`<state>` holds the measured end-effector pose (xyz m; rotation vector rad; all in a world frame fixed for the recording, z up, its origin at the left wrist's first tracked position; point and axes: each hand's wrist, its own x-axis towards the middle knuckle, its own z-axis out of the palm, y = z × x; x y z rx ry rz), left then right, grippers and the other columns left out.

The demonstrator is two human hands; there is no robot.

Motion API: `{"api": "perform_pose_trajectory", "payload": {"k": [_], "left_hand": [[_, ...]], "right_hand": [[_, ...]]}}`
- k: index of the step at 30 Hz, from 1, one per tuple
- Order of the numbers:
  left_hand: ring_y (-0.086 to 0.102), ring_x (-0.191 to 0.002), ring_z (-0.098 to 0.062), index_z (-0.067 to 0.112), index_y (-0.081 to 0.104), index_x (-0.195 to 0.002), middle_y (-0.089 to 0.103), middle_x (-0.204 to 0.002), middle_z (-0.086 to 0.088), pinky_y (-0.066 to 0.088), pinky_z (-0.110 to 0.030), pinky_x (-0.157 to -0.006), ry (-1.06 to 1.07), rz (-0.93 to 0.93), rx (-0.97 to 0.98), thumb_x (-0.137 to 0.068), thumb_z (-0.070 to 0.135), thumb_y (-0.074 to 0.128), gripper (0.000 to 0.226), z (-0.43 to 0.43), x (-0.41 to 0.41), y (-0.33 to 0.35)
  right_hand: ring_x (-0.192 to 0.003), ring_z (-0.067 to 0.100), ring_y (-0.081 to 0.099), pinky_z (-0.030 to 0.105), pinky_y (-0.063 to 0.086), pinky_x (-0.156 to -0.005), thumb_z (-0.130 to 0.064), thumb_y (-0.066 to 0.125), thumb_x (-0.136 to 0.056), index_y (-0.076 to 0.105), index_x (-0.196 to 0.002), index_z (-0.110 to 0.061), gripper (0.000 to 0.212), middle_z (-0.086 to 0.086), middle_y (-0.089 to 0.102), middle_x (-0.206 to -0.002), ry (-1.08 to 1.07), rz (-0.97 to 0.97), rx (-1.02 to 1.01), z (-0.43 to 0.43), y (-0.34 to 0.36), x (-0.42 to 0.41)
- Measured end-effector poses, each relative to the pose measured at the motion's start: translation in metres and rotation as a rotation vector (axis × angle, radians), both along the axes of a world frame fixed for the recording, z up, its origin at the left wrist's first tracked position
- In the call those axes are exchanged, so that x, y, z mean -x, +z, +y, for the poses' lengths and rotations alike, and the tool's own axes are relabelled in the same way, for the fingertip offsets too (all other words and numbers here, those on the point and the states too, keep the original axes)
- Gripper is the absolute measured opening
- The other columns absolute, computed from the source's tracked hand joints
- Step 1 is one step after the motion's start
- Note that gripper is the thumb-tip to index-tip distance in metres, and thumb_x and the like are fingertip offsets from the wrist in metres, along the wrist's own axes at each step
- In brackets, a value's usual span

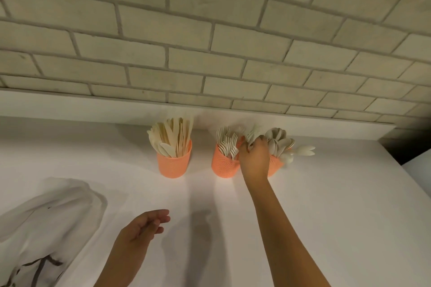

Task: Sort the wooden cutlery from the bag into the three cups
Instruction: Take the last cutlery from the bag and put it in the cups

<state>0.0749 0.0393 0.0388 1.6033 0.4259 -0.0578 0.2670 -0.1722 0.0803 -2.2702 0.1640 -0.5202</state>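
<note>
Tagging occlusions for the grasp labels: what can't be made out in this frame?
Head view only.
- Blurred: cutlery gripped by the right hand; count unreadable.
- Hidden: right cup, mostly behind that hand and wrist.
- Cut off: bag, by the left and bottom edges, also blurred; contents not visible.

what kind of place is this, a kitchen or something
Likely a kitchen or serving counter: a white countertop runs along a pale brick-tile wall, and three orange cups holding wooden cutlery stand at the back by that wall.
</note>
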Motion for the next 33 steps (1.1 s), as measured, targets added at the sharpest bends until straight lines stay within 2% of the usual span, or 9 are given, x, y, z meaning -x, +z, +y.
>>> {"api": "perform_pose_trajectory", "payload": {"k": [6,9,11,16,21,25,27,30,33], "left_hand": [[0.066,-0.084,-0.019,0.029,0.073,-0.086,0.074,-0.082,0.014,0.047,-0.03,-0.081,-0.013,0.018,-0.016,-0.092,0.001,0.048,0.039,-0.001,0.002,0.001],[0.066,-0.083,-0.016,0.037,0.072,-0.081,0.074,-0.083,0.015,0.047,-0.027,-0.078,-0.019,0.02,-0.019,-0.092,0.002,0.048,0.044,0.0,0.004,0.001],[0.066,-0.086,-0.02,0.029,0.073,-0.086,0.074,-0.082,0.015,0.046,-0.026,-0.077,-0.01,0.019,-0.015,-0.092,0.001,0.048,0.038,0.0,0.004,0.0],[0.065,-0.085,-0.021,0.022,0.069,-0.09,0.074,-0.081,0.014,0.047,-0.029,-0.08,-0.005,0.021,-0.002,-0.092,0.0,0.049,0.03,-0.003,0.003,-0.001],[0.066,-0.084,-0.02,0.03,0.074,-0.084,0.074,-0.082,0.012,0.047,-0.029,-0.079,-0.01,0.034,-0.008,-0.092,0.001,0.049,0.039,-0.001,0.004,-0.002],[0.065,-0.085,-0.022,0.021,0.069,-0.09,0.074,-0.082,0.013,0.047,-0.028,-0.077,0.002,0.016,0.006,-0.091,0.0,0.05,0.029,0.001,0.003,0.0],[0.065,-0.084,-0.022,0.021,0.069,-0.09,0.074,-0.082,0.011,0.046,-0.028,-0.077,0.008,0.017,0.015,-0.091,0.001,0.05,0.028,0.002,0.002,-0.001],[0.065,-0.084,-0.023,0.022,0.07,-0.09,0.075,-0.083,0.009,0.046,-0.027,-0.076,0.019,0.028,0.03,-0.091,0.001,0.051,0.028,0.002,0.002,-0.003],[0.065,-0.082,-0.019,0.022,0.07,-0.089,0.075,-0.082,0.008,0.046,-0.023,-0.073,0.026,0.028,0.036,-0.091,0.001,0.051,0.028,-0.002,0.002,0.001]], "right_hand": [[-0.086,0.037,0.06,0.027,0.033,-0.063,-0.001,0.052,-0.081,0.065,-0.09,0.007,0.017,0.025,0.062,-0.098,0.08,0.31,0.214,0.0,-0.005,-0.006],[-0.083,0.035,0.063,0.026,0.038,-0.063,-0.008,0.059,-0.079,0.067,-0.097,-0.001,0.021,0.021,0.066,-0.097,0.133,0.323,0.182,-0.006,-0.005,-0.009],[-0.08,0.032,0.064,0.028,0.045,-0.064,-0.013,0.062,-0.079,0.068,-0.103,-0.006,0.025,0.017,0.067,-0.095,0.148,0.273,0.15,-0.007,-0.005,-0.009],[-0.062,0.028,0.056,0.026,0.034,-0.052,-0.014,0.062,-0.085,0.063,-0.074,0.007,0.023,0.018,0.065,-0.07,0.103,0.23,0.035,-0.01,-0.005,-0.004],[-0.06,0.022,0.049,0.022,0.026,-0.047,-0.001,0.062,-0.081,0.039,-0.048,-0.015,0.043,0.001,0.046,-0.052,0.092,0.345,0.025,-0.01,0.001,-0.008],[-0.056,0.017,0.047,0.018,0.03,-0.045,0.005,0.07,-0.071,0.059,-0.065,-0.005,0.016,0.002,0.053,-0.058,0.114,0.291,-0.083,-0.014,0.012,-0.005],[-0.052,0.012,0.041,0.011,0.027,-0.042,0.006,0.072,-0.069,0.053,-0.064,-0.006,0.023,-0.001,0.048,-0.056,0.093,0.247,-0.099,-0.016,0.015,-0.003],[-0.051,0.019,0.039,0.023,0.026,-0.045,0.008,0.067,-0.069,0.049,-0.052,-0.002,0.027,0.003,0.043,-0.05,0.05,0.266,-0.081,-0.015,0.01,-0.002],[-0.049,0.018,0.038,0.021,0.02,-0.045,0.008,0.068,-0.068,0.042,-0.047,-0.01,0.038,0.0,0.041,-0.047,0.053,0.261,-0.029,-0.017,0.008,-0.001]]}}
